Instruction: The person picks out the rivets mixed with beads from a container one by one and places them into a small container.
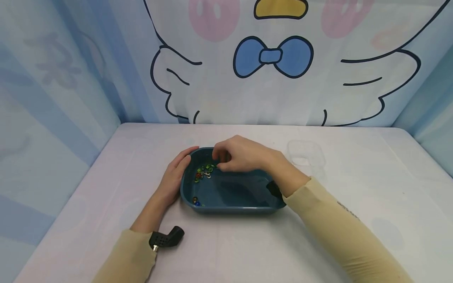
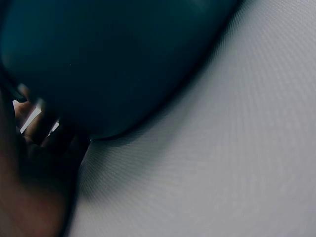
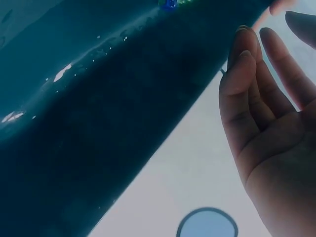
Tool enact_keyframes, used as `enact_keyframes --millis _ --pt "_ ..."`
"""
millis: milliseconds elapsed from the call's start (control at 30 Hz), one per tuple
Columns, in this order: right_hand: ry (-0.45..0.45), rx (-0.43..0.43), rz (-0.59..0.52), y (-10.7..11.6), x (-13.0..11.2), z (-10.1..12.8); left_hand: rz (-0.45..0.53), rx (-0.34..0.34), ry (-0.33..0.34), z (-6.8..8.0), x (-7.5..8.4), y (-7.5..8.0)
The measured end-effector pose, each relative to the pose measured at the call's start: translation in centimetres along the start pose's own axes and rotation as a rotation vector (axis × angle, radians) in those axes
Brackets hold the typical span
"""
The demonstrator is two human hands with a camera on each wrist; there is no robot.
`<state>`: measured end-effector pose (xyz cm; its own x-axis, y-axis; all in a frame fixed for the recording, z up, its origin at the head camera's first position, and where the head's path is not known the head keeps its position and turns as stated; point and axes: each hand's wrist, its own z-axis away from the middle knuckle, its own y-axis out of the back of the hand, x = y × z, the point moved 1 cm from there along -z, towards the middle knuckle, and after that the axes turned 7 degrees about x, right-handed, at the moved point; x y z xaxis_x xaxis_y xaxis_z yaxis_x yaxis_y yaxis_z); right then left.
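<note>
The right hand (image 1: 240,155) is hovering over the far left part of a dark blue tray (image 1: 230,206), its fingers (image 1: 221,153) bending down toward a small heap of green, red and silvery beads (image 1: 204,172); whether the fingertips are pinching a bead cannot be told from the head view. In the right wrist view the same hand (image 3: 269,133) is showing a loosely open palm with the fingers together, beside the tray's glossy blue wall (image 3: 98,123).

The left hand (image 1: 175,177) is lying flat against the outside of the tray's left wall, fingers straight and pressing along the rim, the thumb side reaching up toward the far corner. The left wrist view is showing only the dark tray side (image 2: 108,64) and the pale cloth under it.

Two more beads (image 1: 196,201) are sitting apart in the tray's near left corner. The tray is resting near the middle of a table covered in a pale lilac cloth (image 1: 354,177), and a cartoon-bird backdrop (image 1: 272,55) is hanging behind it
</note>
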<state>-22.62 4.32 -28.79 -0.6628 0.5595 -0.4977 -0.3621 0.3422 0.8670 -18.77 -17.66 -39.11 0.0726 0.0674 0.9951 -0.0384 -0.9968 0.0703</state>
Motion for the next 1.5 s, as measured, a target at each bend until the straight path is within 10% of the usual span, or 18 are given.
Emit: enact_keyframes --millis 1500 --pt "-0.015 -0.241 0.071 -3.0 0.5 -3.1 0.005 -0.001 -0.008 -0.1 0.0 0.0"
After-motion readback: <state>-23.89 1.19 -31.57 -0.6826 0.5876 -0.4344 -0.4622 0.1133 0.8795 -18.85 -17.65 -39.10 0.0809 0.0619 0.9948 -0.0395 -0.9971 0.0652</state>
